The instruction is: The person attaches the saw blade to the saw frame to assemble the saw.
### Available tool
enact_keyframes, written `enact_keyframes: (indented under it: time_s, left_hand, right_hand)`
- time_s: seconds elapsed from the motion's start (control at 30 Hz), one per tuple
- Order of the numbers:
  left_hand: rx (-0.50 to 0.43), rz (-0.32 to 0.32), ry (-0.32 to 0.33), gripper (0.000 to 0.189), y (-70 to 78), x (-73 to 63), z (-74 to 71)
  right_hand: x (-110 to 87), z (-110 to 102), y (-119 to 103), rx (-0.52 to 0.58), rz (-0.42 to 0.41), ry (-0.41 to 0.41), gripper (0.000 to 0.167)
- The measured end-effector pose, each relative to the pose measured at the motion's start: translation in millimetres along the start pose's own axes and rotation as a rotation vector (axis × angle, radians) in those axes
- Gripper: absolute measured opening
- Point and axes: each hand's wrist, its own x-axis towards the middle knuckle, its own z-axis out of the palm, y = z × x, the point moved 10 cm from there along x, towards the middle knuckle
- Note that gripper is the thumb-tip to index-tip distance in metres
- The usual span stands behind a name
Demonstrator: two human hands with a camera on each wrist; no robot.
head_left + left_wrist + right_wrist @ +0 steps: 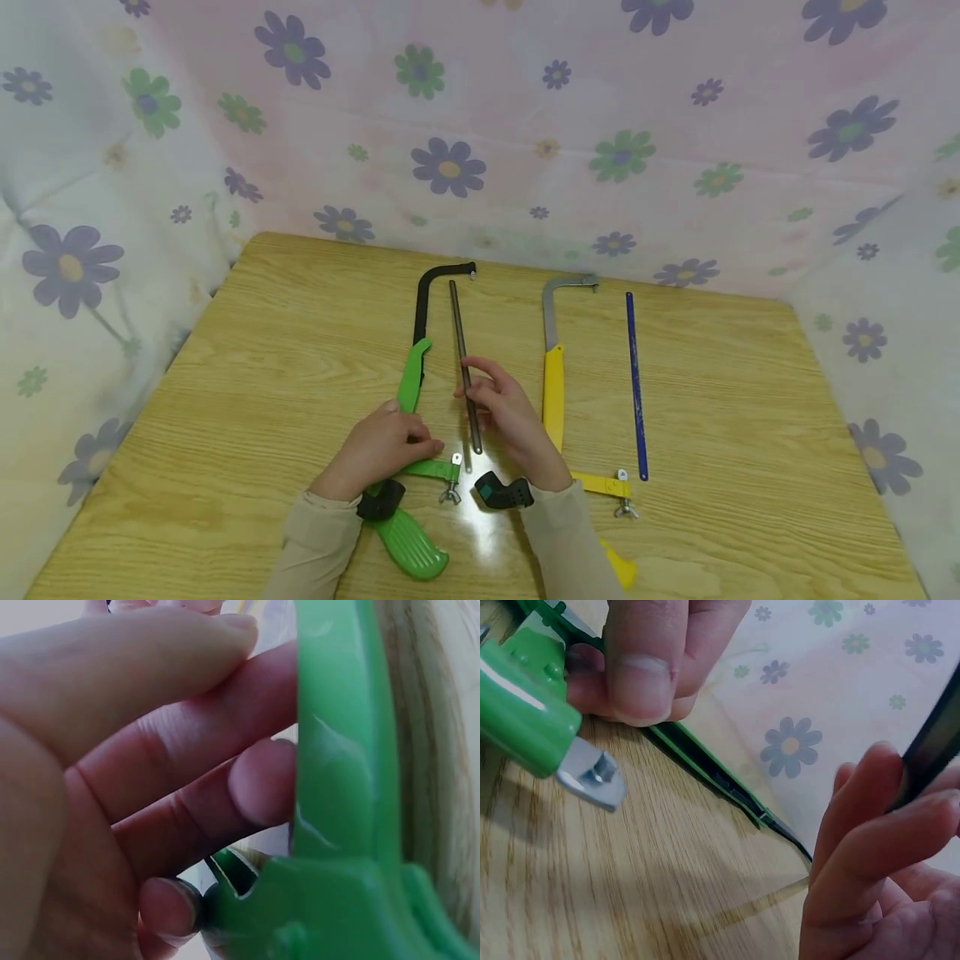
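A hacksaw frame with a green handle and grip and a black front arm [422,312] lies on the table. My left hand [382,447] holds its green bar [341,735]; in the left wrist view the fingers reach behind the bar, with the thumb apart from it. To the right of the frame, my right hand [513,417] pinches a dark grey hacksaw blade [458,321] between thumb and fingers. The blade [936,731] is raised off the tabletop. At the frame's near end sits a metal peg with a wing nut [450,494]. No blade spans this frame.
A second hacksaw frame, yellow with a grey arm [549,312], lies right of my right hand, partly under that forearm. Beyond it lies a blue hacksaw blade [636,387]. The wooden table [750,400] meets a flowered cloth [525,108] at the back and sides.
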Motion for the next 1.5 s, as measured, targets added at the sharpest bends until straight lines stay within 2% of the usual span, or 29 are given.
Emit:
enact_keyframes:
  time_s: [0.17, 0.47, 0.6, 0.73, 0.97, 1.17, 1.27, 1.37, 1.5]
  left_hand:
    - [0.005, -0.003, -0.009, 0.020, -0.8, -1.2, 1.6]
    - [0.012, -0.046, -0.003, 0.014, -2.4, -2.6, -2.7]
    - [-0.048, -0.120, -0.016, 0.018, -9.7, 1.0, -2.7]
    - [-0.114, -0.196, 0.030, 0.022, -19.7, 2.2, -7.3]
    - [-0.088, -0.169, 0.136, 0.018, -19.9, -0.1, -16.3]
    - [-0.123, -0.197, 0.229, 0.041, -22.6, -0.9, -26.8]
    - [-0.140, -0.219, 0.251, 0.052, -26.5, -1.0, -29.2]
    - [-0.146, -0.235, 0.238, 0.059, -29.8, -0.4, -27.4]
    - [-0.156, -0.231, 0.188, 0.064, -29.7, 1.5, -21.9]
  right_hand:
    - [0.7, -0.9, 1.7, -0.004, -0.005, 0.004, 0.047]
    - [1.5, -2.4, -0.4, -0.003, 0.018, 0.018, 0.054]
    - [-3.3, 0.0, -11.3, -0.013, 0.025, 0.024, 0.059]
    - [-7.3, 1.8, -19.3, -0.046, 0.024, 0.037, 0.059]
    - [-9.2, 4.4, -21.5, -0.042, 0.004, 0.019, 0.062]
    - [-6.6, -3.7, -18.7, -0.022, 0.001, 0.093, 0.062]
    - [-2.6, -9.6, -12.9, -0.011, -0.015, 0.130, 0.060]
    - [1.0, -15.1, -7.0, 0.004, -0.037, 0.162, 0.057]
    - [2.8, -20.7, -3.1, 0.036, -0.057, 0.199, 0.053]
